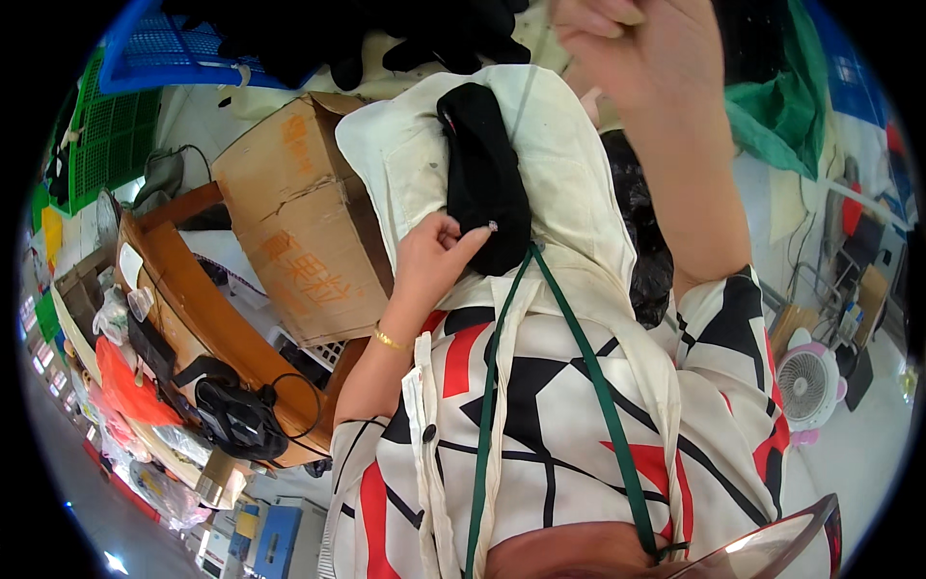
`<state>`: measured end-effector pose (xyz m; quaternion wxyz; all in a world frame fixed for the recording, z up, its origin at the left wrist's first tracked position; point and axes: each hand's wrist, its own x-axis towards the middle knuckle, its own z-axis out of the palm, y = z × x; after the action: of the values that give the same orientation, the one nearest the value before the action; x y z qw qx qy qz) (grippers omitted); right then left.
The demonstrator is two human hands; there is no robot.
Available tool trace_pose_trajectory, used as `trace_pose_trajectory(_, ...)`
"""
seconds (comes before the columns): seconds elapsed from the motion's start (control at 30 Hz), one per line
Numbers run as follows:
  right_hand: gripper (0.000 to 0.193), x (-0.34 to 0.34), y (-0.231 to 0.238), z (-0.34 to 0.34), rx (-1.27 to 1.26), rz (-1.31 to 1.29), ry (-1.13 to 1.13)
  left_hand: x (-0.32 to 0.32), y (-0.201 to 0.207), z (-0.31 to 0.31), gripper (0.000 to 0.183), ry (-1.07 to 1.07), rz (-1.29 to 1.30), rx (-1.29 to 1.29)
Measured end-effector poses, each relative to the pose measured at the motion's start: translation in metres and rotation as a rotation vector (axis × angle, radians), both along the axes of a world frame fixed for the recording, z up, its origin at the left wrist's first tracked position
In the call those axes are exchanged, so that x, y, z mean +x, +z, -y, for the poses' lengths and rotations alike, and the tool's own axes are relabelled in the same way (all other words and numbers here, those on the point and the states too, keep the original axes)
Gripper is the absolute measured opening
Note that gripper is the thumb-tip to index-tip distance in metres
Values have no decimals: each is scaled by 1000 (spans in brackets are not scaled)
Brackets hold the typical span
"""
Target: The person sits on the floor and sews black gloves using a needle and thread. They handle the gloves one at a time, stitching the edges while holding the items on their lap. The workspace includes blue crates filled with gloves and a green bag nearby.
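A black sock [485,159] lies lengthwise over the cream apron [395,145] on my lap. My left hand [434,253] is closed at the sock's near end, thumb on top and fingers curled at its left edge. A small shiny spot [493,227] shows at the thumb tip. Raised high at the upper right, my right hand [641,43] has its fingers bent and drawn together. A faint thread-like line [526,101] slants from near that hand down toward the sock. What the right fingers hold is too small to make out.
A cardboard box [289,227] stands left of my lap, beside a cluttered wooden bench [212,318]. Black cloth pieces [434,34] lie ahead, near a blue plastic basket [164,48]. A black plastic bag [644,232] and a white-pink fan [808,381] are at right.
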<state>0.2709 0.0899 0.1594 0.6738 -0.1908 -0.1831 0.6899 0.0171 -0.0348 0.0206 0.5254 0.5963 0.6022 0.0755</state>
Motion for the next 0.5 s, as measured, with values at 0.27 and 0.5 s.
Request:
trace_pose_trajectory(0.27, 12, 27, -15, 24, -8, 198, -217, -10, -17, 33, 49, 28, 28, -205)
trace_pose_trajectory(0.5, 18, 30, -5, 38, 189, 288, -253, -22, -2, 27, 30, 186, 70, 201)
